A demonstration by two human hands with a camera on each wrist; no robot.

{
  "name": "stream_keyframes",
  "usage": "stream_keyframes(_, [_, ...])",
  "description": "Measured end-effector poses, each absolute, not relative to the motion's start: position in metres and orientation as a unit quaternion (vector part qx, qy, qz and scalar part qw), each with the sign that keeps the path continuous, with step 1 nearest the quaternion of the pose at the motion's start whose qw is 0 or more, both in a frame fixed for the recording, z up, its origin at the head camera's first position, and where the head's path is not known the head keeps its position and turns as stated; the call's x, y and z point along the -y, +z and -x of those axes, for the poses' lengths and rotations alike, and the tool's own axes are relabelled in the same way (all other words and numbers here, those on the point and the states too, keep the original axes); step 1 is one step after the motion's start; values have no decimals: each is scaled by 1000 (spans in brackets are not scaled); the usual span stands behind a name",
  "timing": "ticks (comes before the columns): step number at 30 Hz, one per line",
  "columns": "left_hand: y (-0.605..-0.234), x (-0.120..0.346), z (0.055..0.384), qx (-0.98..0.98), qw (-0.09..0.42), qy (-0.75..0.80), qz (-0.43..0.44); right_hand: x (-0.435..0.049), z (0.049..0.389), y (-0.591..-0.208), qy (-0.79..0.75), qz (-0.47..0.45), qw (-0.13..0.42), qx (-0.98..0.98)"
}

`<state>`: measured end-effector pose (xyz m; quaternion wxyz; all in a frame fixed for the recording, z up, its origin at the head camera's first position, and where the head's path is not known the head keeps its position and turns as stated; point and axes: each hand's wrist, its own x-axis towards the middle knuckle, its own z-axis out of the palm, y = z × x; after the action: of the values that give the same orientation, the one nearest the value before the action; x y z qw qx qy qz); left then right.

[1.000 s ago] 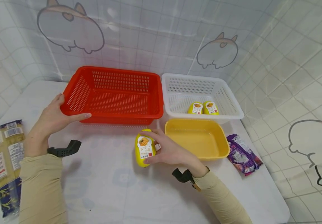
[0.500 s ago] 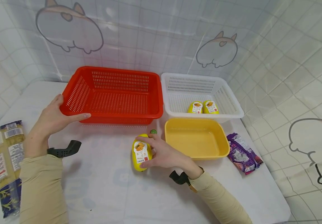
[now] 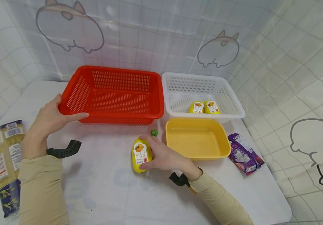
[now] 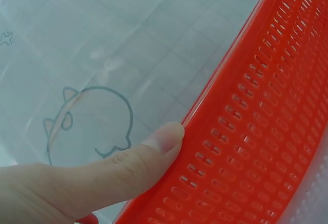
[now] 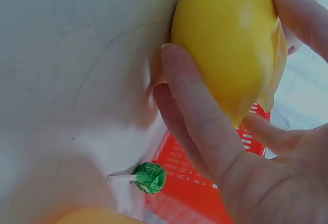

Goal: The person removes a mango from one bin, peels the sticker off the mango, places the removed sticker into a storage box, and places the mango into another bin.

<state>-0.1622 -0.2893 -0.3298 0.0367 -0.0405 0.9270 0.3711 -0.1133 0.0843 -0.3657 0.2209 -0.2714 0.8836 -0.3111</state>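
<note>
My left hand [image 3: 49,118] holds the near left corner of the red basket [image 3: 119,116], its thumb along the front rim; in the left wrist view the thumb lies against the basket wall and the other fingers are hidden. My right hand [image 3: 165,156] grips a yellow mango-shaped pack [image 3: 141,156] with a white label, low over or on the white table. In the right wrist view, fingers curve round the smooth yellow pack [image 5: 225,39]. A green-wrapped lollipop [image 3: 154,132] lies just beyond that hand, its white stick seen from the right wrist.
A white basket [image 3: 178,114] at the back right holds two similar yellow packs [image 3: 211,107]. Before it stands a yellow tub [image 3: 198,157], with a purple snack bag [image 3: 243,154] to its right. A long clear noodle-like packet [image 3: 8,165] lies at far left.
My right hand has shifted a little toward me and left with the yellow mango-shaped pack, uncovering the green lollipop. My left hand stays at the red basket's corner.
</note>
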Motion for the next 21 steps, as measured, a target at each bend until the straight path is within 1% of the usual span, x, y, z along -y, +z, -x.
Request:
stream_keyframes(6, [-325, 286, 159, -930, 12, 364, 44, -85, 113, -364, -299, 272, 221, -888])
stream_keyframes(10, [-315, 280, 153, -932, -20, 358, 60, -86, 113, -363, -288, 264, 225, -893])
stream_keyframes(12, [-308, 272, 150, -926, -48, 369, 58, -86, 113, -363, -287, 260, 227, -894])
stream_keyframes(15, [-302, 250, 144, -916, -91, 391, 22, -86, 114, -362, -287, 256, 229, -894])
stream_keyframes(17, [-302, 232, 140, -906, -105, 410, -25, -86, 114, -361, -283, 253, 230, -896])
stream_keyframes(19, [-306, 214, 135, -899, -90, 423, -76, -87, 113, -360, -278, 252, 230, -898])
stream_keyframes(21, [-312, 200, 133, -891, -53, 436, -117, -87, 113, -359, -275, 251, 229, -899])
